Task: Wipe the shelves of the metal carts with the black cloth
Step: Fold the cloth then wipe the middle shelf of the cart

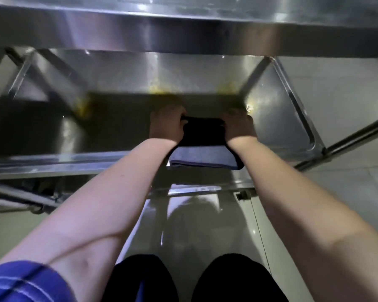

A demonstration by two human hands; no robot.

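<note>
I look down into the lower shelf [109, 127] of a metal cart, beneath its upper shelf [183, 33]. A black cloth [203, 131] lies folded on the lower shelf near its front rim, its near edge hanging over the lip. My left hand [167, 125] grips the cloth's left side with curled fingers. My right hand [238, 125] grips its right side the same way. Both forearms reach forward under the upper shelf. Yellowish stains [159, 90] mark the shelf behind the hands.
Slanted cart posts [255, 73] stand at the back corners. A round bar [347, 140] runs off the cart's right side. The front rim [74, 162] crosses under my forearms. Glossy tiled floor [336, 94] lies around the cart, and my knees in dark trousers [231, 280] are at the bottom.
</note>
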